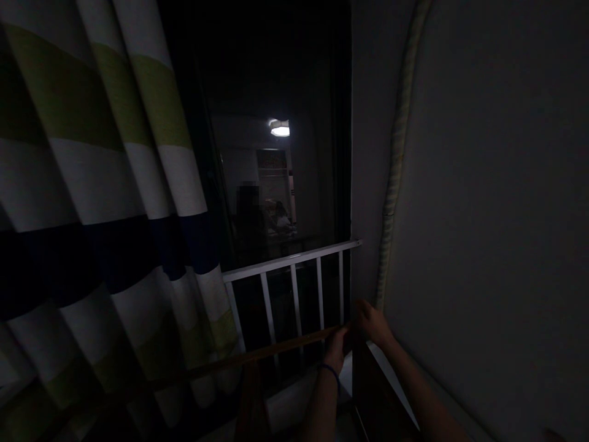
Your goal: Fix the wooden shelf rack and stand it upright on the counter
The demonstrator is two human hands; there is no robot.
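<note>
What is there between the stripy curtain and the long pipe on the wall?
In the head view: the dark window with its white railing, then a strip of wall.

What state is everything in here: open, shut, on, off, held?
Curtain: pulled to the left.
Window: uncovered, dark.
Lamp: lit, seen as a reflection.
Bar: slanted, its end held.
Left hand: gripping the bar.
Right hand: at the bar's end, grip unclear.
</note>
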